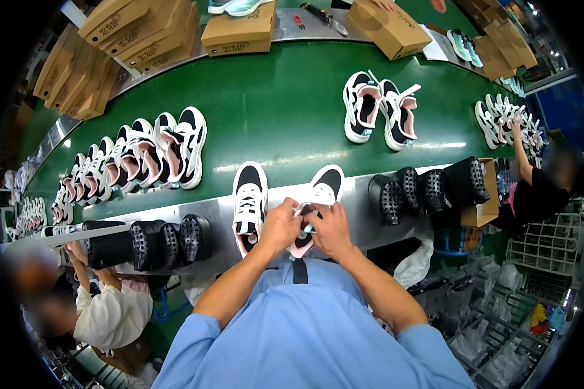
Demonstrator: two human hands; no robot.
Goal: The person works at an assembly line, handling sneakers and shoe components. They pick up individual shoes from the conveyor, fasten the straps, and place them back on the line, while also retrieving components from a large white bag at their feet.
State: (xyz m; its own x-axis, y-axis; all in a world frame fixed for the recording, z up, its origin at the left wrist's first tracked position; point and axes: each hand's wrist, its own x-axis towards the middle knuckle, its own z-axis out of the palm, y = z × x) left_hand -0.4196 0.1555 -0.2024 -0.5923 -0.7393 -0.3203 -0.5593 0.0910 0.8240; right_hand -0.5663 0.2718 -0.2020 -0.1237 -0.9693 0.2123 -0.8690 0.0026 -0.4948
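Note:
Directly in front of me a white and black sneaker (328, 182) with a pink lining lies on the metal edge of the bench, toe pointing away. My left hand (281, 224) grips the upper near its tongue from the left side. The fingers of my right hand (331, 232) are closed at the shoe's opening on the right, partly hiding it. Something small and pale blue shows between my hands, too covered to make out. A matching sneaker (249, 194) stands just left of my left hand, its white laces across the top; neither hand touches it.
Another pair of sneakers (362, 107) stands farther off on the green belt (272, 104). A row of sneakers (189, 146) runs along the left. Black studded shoe-shaped forms (194, 237) sit on both sides. Cardboard boxes (237, 35) line the far side. Co-workers sit left and right.

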